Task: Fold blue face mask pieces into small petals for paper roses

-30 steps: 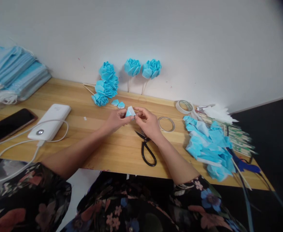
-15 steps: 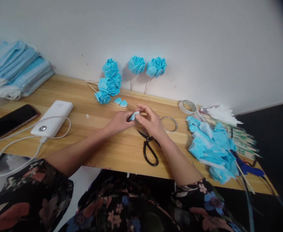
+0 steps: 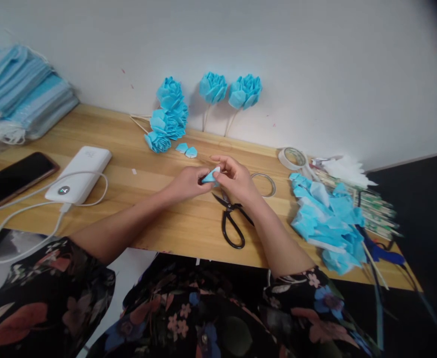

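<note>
My left hand [image 3: 185, 182] and my right hand [image 3: 234, 179] meet above the middle of the wooden table [image 3: 159, 223]. Both pinch one small folded blue paper piece [image 3: 210, 175] between their fingertips. Black scissors [image 3: 231, 220] lie on the table just under and in front of my right hand. Two small blue folded petals [image 3: 187, 149] lie behind my hands. Finished blue paper flowers [image 3: 168, 119] on sticks rest against the wall beyond them.
A white power bank [image 3: 79, 174] with a cable and a dark phone [image 3: 11, 179] lie at the left, with a stack of blue face masks [image 3: 19, 102] behind. Tape rolls [image 3: 292, 158], a thin ring [image 3: 265, 183], a heap of blue paper scraps [image 3: 325, 219] and sticks [image 3: 371, 209] fill the right.
The blue paper piece has been folded smaller and lowered a little between my fingertips. The view has tilted slightly, so the table items sit a bit higher in frame.
</note>
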### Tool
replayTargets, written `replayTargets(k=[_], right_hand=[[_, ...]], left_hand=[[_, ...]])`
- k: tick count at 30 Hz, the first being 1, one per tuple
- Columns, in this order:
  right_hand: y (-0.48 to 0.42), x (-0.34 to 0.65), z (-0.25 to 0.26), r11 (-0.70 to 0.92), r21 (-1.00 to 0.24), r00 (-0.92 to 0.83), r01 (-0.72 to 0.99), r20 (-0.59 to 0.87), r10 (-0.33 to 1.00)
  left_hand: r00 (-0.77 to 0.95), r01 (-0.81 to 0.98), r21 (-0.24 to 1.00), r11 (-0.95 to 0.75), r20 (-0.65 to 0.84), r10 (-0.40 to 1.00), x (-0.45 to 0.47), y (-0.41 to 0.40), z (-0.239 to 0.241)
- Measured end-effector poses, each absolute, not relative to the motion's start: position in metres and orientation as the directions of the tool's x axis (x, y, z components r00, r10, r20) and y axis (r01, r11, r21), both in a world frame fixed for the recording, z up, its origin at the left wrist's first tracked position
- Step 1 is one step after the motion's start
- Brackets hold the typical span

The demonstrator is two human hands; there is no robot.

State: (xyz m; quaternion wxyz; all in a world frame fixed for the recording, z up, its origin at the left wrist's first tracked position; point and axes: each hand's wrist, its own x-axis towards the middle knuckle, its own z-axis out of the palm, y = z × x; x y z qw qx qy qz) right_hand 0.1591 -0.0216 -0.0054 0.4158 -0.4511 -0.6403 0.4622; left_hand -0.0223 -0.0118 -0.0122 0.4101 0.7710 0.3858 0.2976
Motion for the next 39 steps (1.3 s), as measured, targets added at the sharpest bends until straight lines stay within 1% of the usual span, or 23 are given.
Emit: replayTargets(k=[5,11,14,20,24,32,36,39], right_hand=[[-0.021,0.160,-0.002,0.155,-0.968,-0.258,0.198,0.101,0.961],[-0.022,0.162,0.001,0.155,-0.963,-0.245,0.220,0.099,0.964],[-0.021,0.163,-0.002,0.166,-0.961,-0.244,0.223,0.110,0.963],[-0.021,0.164,-0.003,0.174,-0.966,-0.260,0.190,0.122,0.958],[-0.022,0.166,0.002,0.194,-0.966,-0.262,0.171,0.146,0.954],[-0.019,0.164,-0.003,0.169,-0.963,-0.268,0.211,0.110,0.957],[-0.019,0.163,-0.004,0.197,-0.957,-0.256,0.214,0.139,0.956],[-0.021,0.163,-0.001,0.247,-0.932,-0.242,0.266,0.184,0.953]], left_hand=[[0.517,0.307,0.908,-0.286,0.093,0.851,-0.022,-0.011,-0.011],[0.528,0.255,0.964,-0.072,-0.076,0.846,-0.024,-0.010,-0.007],[0.527,0.248,0.969,-0.016,-0.121,0.841,-0.026,-0.009,-0.004],[0.561,0.213,0.977,0.001,-0.123,0.819,-0.027,-0.009,0.000],[0.554,0.204,0.978,0.031,-0.141,0.820,-0.027,-0.009,0.000],[0.535,0.197,0.980,0.042,-0.144,0.832,-0.025,-0.008,0.000],[0.520,0.193,0.980,0.055,-0.150,0.841,-0.025,-0.008,0.001],[0.525,0.176,0.982,0.075,-0.158,0.836,-0.026,-0.008,0.001]])
